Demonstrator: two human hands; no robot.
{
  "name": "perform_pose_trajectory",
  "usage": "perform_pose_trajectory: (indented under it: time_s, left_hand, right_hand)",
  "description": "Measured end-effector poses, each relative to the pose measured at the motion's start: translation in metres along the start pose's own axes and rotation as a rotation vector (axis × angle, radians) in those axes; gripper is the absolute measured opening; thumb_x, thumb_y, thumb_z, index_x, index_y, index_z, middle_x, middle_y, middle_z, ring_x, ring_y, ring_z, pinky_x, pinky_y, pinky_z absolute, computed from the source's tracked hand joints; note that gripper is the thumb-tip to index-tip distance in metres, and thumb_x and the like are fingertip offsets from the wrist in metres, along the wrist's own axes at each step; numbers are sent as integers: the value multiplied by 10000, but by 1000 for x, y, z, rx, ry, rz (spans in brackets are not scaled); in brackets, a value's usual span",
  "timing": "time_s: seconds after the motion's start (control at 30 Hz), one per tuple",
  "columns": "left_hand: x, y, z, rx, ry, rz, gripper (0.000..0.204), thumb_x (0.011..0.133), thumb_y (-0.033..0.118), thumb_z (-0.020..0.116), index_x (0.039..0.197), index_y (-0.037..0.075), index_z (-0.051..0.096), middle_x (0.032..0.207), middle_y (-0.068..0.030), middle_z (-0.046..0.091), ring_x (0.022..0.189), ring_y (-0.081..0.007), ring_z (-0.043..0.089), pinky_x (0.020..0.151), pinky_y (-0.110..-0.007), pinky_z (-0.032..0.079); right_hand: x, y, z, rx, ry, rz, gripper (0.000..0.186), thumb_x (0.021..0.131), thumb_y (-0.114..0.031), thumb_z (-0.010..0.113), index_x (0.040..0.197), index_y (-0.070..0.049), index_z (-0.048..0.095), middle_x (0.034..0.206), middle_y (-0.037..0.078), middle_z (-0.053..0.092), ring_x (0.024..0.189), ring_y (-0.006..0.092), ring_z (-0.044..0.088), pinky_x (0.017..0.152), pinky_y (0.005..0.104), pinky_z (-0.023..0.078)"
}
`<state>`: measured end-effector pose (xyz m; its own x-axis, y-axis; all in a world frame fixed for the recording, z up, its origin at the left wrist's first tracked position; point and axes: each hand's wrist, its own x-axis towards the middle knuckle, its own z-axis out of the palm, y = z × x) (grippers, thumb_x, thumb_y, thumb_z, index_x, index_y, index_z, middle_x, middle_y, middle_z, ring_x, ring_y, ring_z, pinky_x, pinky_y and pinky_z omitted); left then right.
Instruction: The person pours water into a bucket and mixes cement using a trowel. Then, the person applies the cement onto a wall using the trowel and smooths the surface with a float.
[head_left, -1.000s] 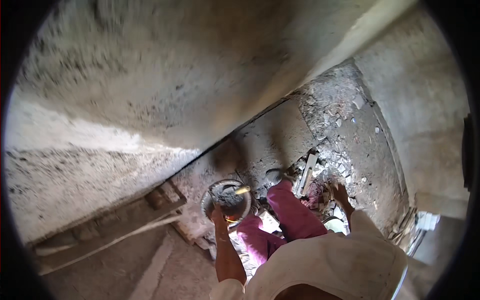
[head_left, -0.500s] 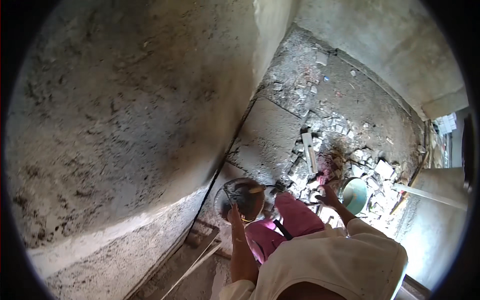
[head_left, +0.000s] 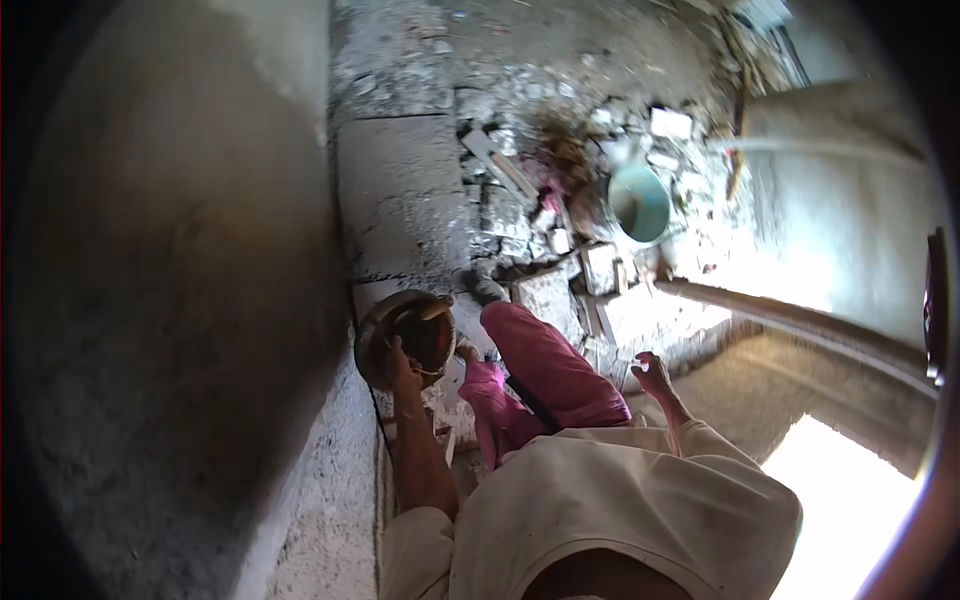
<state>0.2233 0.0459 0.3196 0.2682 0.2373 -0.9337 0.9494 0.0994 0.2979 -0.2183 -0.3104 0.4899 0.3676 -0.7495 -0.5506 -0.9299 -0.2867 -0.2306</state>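
Note:
My left hand [head_left: 403, 372] reaches over a round dark basin [head_left: 372, 350] beside the left wall. Its fingers are closed; what they grip is hard to make out against the dark inside. A short light-brown piece, like a wooden handle [head_left: 432, 308], lies across the basin's far rim. My right hand [head_left: 655, 380] is raised beside my right knee, its fingers apart and curled, with nothing visible in it. Between the hands are my legs in pink trousers [head_left: 550, 370].
A pale green bucket [head_left: 640, 205] stands ahead to the right among broken rubble [head_left: 600, 130]. A flat wooden board [head_left: 498, 165] lies left of it. The plastered wall [head_left: 180, 270] rises close on my left. A long beam [head_left: 800, 325] runs along the right.
The view has turned, so the basin, bucket and wall appear shifted left and the bucket higher. My right hand is away from the bucket, nearer my body. The left hand stays at the basin.

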Motion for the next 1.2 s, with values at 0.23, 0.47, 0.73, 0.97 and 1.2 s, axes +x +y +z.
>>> perform_pose_trajectory:
  time_s: [0.23,0.47,0.73,0.97,1.2]
  left_hand:
    - [1,4,65,201,-177,95,327,845,419,661,874,131,511,588,-19,405,436,-163,408,430,-303,365]
    - [5,24,154,392,-252,110,365,840,435,673,921,105,538,606,10,349,465,-109,329,468,-293,316]
    - [67,6,251,417,-207,237,319,885,395,625,921,92,534,651,15,413,511,-107,412,482,-275,353]
    - [175,-44,285,449,-400,511,286,918,313,563,1112,103,567,1003,-62,536,819,-149,543,723,-291,495]
    - [328,-10,271,544,-44,1166,375,946,307,493,1245,83,529,1203,-130,526,1051,-254,534,933,-386,461]
  right_hand:
    - [-107,95,46,194,80,291,385,799,-226,676,1134,-63,577,1081,145,608,620,217,623,480,331,512]
    - [-52,112,4,114,88,224,316,806,-229,664,1068,-59,613,986,165,636,836,276,639,672,380,515]
    - [267,118,-74,-34,401,-453,397,813,-182,697,1153,-52,538,1080,196,589,947,384,592,802,448,485]
    - [480,113,-47,-240,214,-382,506,749,-50,660,1218,-149,498,1153,132,559,984,350,604,792,454,509]
    - [618,151,60,-379,-30,-290,697,702,-61,674,1348,-200,454,1272,127,525,1033,361,609,842,449,515]
